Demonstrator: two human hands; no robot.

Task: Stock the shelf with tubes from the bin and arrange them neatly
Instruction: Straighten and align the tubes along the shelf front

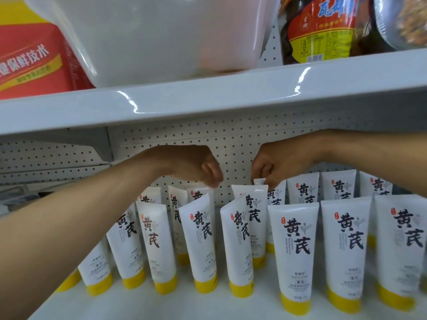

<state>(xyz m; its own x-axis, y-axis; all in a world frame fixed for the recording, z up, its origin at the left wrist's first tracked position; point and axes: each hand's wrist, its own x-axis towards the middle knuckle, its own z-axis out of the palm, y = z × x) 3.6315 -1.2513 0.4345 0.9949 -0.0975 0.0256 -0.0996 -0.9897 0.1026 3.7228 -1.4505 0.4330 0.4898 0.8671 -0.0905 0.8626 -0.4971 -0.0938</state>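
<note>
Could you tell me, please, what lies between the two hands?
Head view: between the left hand and the right hand, which pinches a tube, only the perforated back panel shows.

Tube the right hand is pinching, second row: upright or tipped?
Upright, near enough. The tube stands on its yellow cap, crimped end up, pinched at the top by the right hand.

Shelf stock: yellow-capped tubes [295, 255], about seventeen visible.
Front row nine, back row eight, several overlapped; left hand [196, 167] and right hand [275, 165], two; one translucent bin [150, 38] at 12 o'clock, one red carton [32, 58] at 10, one jar [323, 31] at 1.
</note>
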